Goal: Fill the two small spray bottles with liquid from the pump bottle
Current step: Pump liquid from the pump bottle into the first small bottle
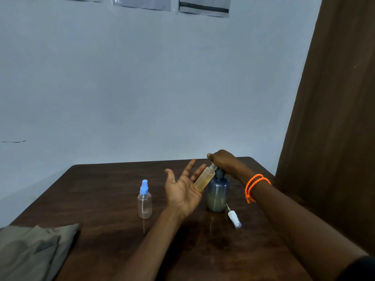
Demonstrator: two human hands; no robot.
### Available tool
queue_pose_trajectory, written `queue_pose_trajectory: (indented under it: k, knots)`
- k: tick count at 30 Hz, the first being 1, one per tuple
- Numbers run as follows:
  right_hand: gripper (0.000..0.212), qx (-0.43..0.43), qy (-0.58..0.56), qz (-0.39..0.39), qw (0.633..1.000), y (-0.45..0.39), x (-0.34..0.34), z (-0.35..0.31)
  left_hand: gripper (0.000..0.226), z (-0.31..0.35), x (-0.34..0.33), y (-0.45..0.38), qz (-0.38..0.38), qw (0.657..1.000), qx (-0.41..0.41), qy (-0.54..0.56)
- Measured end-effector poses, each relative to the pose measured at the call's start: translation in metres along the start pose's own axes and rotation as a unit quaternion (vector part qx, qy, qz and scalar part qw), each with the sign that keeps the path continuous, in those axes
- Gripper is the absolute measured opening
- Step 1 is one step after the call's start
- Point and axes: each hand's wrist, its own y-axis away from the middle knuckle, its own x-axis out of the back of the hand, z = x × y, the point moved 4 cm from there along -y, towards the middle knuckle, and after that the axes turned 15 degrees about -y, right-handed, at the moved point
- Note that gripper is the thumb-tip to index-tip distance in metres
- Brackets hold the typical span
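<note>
Liquid fills most of the small spray bottle that lies tilted across the fingers of the left hand, its open neck pointing up and to the right, straight at the spout of the pump bottle. That left hand is spread wide, palm up, fingers straight, so the bottle rests on the fingers and is not gripped. The right hand sits on top of the pump head with fingers curled over it, pressing down by the look of it; whether the spout tip is inside the neck or just touching it is hidden under that hand. The bottle's long axis runs from lower left to upper right, leaning against the side of the pump bottle, which stands upright on the counter. The removed white spray cap lies on its side just right of the pump bottle's base, nearer the right arm. The second spray bottle, clear, seemingly empty and with its blue cap on, stands upright well left of the left hand, so the left hand is the nearer one to reach it. Judging by the level, the first fill is nearly done; the coming move likely depends on keeping the neck lined up under the spout, since an open palm gives little hold against slipping.
</note>
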Motion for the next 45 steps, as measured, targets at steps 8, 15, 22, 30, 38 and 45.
queue_pose_trajectory:
  k: [8,15,22,30,38,45]
  knots:
    - [0.036,-0.008,0.013,-0.014,1.0,0.001,-0.002,-0.005,0.094,0.001,-0.002,-0.001,-0.002,1.0,-0.001,-0.009]
    - [0.025,-0.039,-0.006,-0.01,0.999,0.003,0.003,-0.006,0.093,0.002,-0.004,0.002,-0.007,1.0,-0.01,-0.016]
    - [0.038,-0.005,0.017,0.021,1.0,0.004,0.001,-0.006,0.095,0.005,-0.004,0.001,-0.002,1.0,-0.007,-0.011]
    - [0.036,-0.001,0.007,0.006,1.0,0.008,0.003,-0.014,0.098,0.004,-0.004,0.001,-0.001,1.0,-0.005,-0.007]
    - [0.034,-0.007,-0.006,0.01,1.0,0.006,0.001,-0.005,0.097,0.005,-0.002,0.0,0.004,1.0,-0.011,-0.007]
    - [0.034,-0.003,-0.009,0.023,1.0,0.004,0.002,-0.006,0.098,0.005,-0.005,0.001,-0.003,1.0,-0.006,-0.005]
